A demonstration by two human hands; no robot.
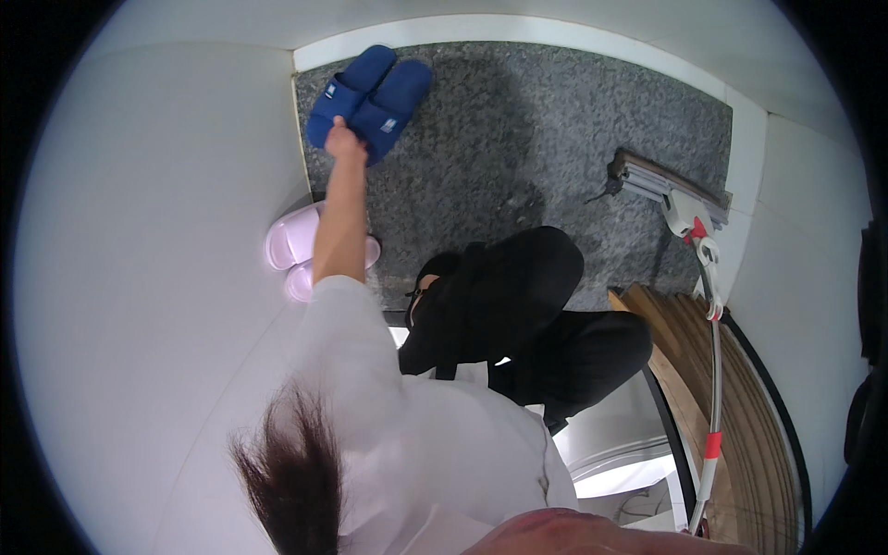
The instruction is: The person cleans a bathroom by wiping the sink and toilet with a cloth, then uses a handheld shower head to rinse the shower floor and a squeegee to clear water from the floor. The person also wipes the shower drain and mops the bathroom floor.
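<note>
My left hand [345, 141] reaches forward at the end of a bare forearm and grips the heel ends of a pair of blue slide slippers [385, 104]. The thumb lies on top, and the other fingers are partly hidden. Side by side, the slippers point away from me in the far left corner of the dark grey stone-patterned floor [472, 139]. Whether they are lifted off it I cannot tell. Under my forearm, by the left wall, is a pair of pink slippers [295, 239], partly covered by the arm. My right hand is out of view.
A squeeze mop [687, 201] leans on the right, its head on the floor and its steel pole running towards me. Beside it is a folded brown accordion door [735, 416]. White walls [159, 208] enclose the floor. My black-trousered legs [513, 298] are bent in the middle.
</note>
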